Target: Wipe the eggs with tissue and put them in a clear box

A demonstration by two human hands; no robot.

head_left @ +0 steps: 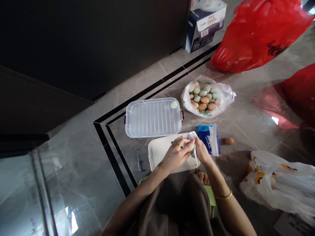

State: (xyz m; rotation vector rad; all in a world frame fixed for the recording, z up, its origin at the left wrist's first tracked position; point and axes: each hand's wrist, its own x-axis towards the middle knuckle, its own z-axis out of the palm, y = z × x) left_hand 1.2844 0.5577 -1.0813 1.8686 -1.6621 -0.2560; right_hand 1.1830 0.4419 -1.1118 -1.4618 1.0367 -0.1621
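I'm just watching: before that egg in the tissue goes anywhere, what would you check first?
1. Grip: left hand and right hand both close on the egg in the tissue: ok.
2. Shell clean and uncracked: covered by tissue and fingers: cannot tell.
3. Room in the clear container: only one pale egg inside: ok.
4. Loose brown egg on the bare floor, probably free to roll: not ok.
5. Supplies: tissue pack close beside the right hand: ok.

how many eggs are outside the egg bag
2: a pale egg in the clear tray, a brown egg on the floor by the tissue pack. Left hand and right hand may hide another in a tissue.
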